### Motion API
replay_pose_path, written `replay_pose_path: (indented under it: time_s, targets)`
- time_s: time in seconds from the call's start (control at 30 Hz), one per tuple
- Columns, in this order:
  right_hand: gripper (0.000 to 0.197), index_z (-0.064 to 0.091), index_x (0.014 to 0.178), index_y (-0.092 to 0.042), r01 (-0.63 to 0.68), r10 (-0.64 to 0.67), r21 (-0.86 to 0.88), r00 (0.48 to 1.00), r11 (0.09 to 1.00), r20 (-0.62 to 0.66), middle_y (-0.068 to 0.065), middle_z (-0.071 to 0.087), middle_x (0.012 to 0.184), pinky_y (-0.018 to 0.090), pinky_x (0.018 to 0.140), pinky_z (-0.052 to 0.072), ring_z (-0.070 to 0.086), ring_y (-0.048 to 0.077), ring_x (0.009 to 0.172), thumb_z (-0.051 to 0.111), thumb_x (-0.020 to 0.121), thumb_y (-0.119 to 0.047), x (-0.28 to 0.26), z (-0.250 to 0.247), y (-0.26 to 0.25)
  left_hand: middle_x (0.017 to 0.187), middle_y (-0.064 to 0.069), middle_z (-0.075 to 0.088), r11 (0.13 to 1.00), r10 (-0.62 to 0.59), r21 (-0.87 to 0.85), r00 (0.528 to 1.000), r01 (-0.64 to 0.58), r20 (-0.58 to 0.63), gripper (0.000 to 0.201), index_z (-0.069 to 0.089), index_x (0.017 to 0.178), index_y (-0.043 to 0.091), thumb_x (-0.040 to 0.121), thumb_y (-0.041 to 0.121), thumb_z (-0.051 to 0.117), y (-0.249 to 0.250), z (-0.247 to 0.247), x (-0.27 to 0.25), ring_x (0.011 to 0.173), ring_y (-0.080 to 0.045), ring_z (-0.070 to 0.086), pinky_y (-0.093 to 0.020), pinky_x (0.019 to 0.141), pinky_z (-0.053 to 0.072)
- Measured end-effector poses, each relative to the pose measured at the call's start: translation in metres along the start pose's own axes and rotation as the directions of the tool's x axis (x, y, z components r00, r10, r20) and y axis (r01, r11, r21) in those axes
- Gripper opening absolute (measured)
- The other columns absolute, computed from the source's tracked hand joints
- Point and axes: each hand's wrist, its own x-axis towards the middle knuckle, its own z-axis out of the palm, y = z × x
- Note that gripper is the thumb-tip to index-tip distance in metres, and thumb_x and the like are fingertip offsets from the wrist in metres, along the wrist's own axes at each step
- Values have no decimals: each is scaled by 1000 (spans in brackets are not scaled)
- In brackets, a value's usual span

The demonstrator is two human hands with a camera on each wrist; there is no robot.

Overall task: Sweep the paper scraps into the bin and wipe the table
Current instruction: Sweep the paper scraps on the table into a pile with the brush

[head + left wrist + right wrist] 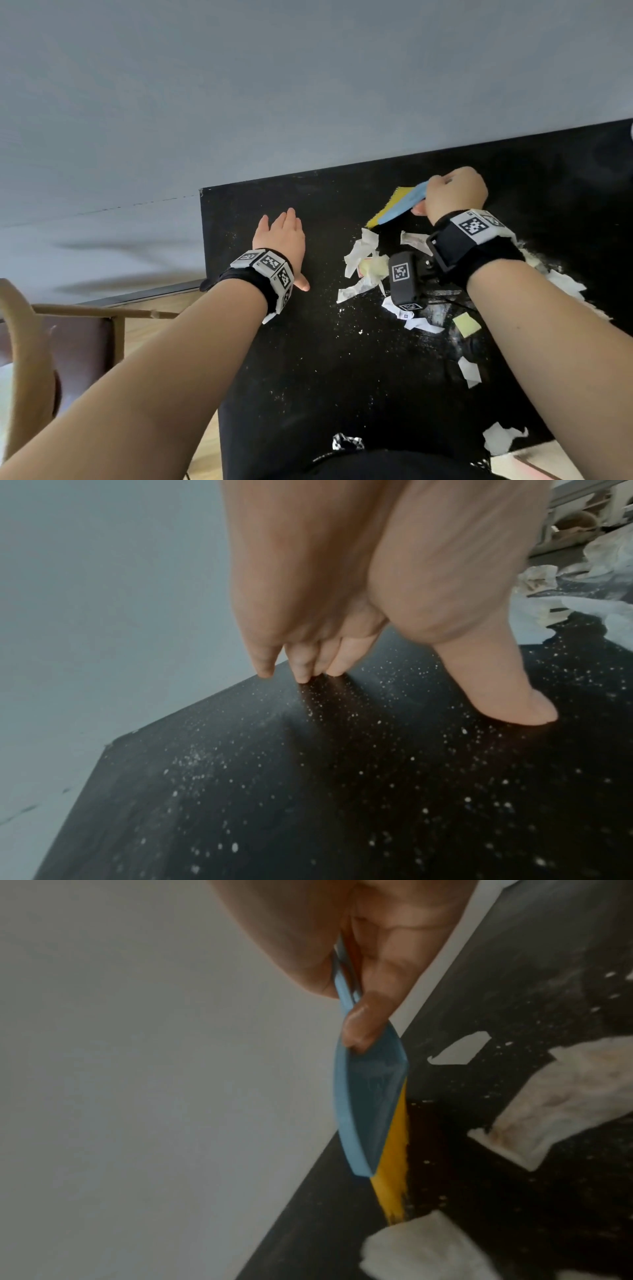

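Note:
My right hand grips a small blue brush with yellow bristles near the far edge of the black table. In the right wrist view the brush stands on its bristles, thumb and fingers pinching its blue handle. Torn white and yellow paper scraps lie just in front of the brush and trail toward the right front. My left hand rests flat and open on the table to the left of the scraps; its fingertips and thumb touch the dusty top. No bin is in view.
White crumbs speckle the black top. A wooden chair with a dark seat stands left of the table over light wood flooring. A grey wall runs behind the far edge. More scraps lie at the front right corner.

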Motion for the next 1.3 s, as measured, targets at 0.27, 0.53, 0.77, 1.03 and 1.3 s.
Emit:
replay_pose_path:
  time_s: [0.27, 0.53, 0.77, 1.03, 1.3]
  targets:
    - [22, 62, 101, -1, 222, -186, -118, 947, 968, 261, 10, 69, 95, 27, 73, 49, 66, 23, 89, 46, 94, -14, -51, 35, -1, 159, -13, -6, 998, -22, -58, 1000, 21, -12, 129, -2, 150, 2, 66, 65, 72, 8, 18, -31, 147, -24, -1, -43, 118, 8]
    - [23, 58, 102, 0, 255, -242, -127, 964, 959, 107, 17, 65, 100, 11, 43, 45, 70, 30, 78, 41, 97, -15, -44, -9, 18, 159, -14, -5, 998, -4, -68, 1000, 6, 20, 126, -1, 150, 2, 68, 64, 71, 13, 38, -52, 147, -26, 0, -44, 118, 10]
    - [23, 59, 105, -2, 303, -204, -235, 908, 924, 367, 17, 67, 98, 36, 69, 58, 70, 28, 81, 44, 96, -17, -83, 20, 20, 159, -14, -5, 995, -22, -95, 1000, 24, 21, 127, -1, 150, 2, 67, 63, 73, 13, 46, -63, 147, -26, 0, -44, 118, 11]
    - [15, 58, 97, -4, 470, -386, -185, 850, 863, 359, 16, 65, 98, 39, 70, 59, 68, 31, 83, 48, 94, -15, -98, -10, 13, 159, -13, -3, 987, -34, -155, 999, 33, -4, 126, 2, 151, 4, 65, 59, 76, 9, 60, -76, 146, -27, 3, -43, 118, 15]
    - [17, 57, 102, -4, 498, -317, -427, 846, 755, 428, 17, 64, 101, 40, 79, 54, 63, 33, 93, 49, 93, -15, -106, -4, 38, 159, -13, -5, 990, -16, -141, 1000, 17, 5, 124, 1, 151, 6, 67, 56, 77, 9, 69, -86, 146, -27, 1, -44, 118, 13]
